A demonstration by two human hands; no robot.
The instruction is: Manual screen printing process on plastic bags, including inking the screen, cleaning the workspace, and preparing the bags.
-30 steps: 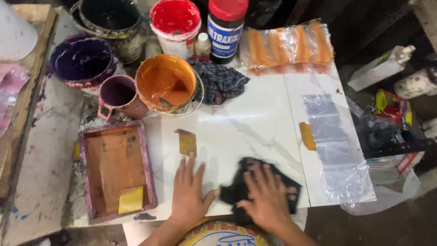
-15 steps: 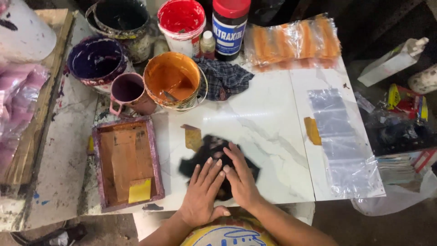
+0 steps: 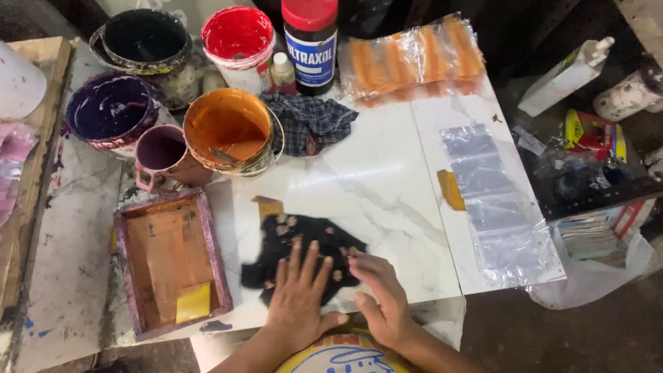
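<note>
A black cloth [image 3: 304,242] with small pale flower prints lies on a white marble-look tile [image 3: 373,186]. My left hand [image 3: 298,297] presses flat on the cloth's near edge, fingers spread. Beside it, my right hand [image 3: 381,297] lies flat with its fingertips touching the cloth's right edge. Neither hand grips anything. A strip of yellowish tape [image 3: 268,206] sits just beyond the cloth.
A wooden frame [image 3: 170,262] with a yellow tab lies at the left. Behind stand an orange paint bucket [image 3: 228,131], a purple mug [image 3: 163,153], purple, black and red paint tubs, a red-capped jar [image 3: 311,43], a checked rag [image 3: 308,121]. Clear plastic sheet [image 3: 494,200] lies at the right.
Both hands slid the black cloth leftward across the tile, from the right front towards the tape strip. The view also shifted slightly.
</note>
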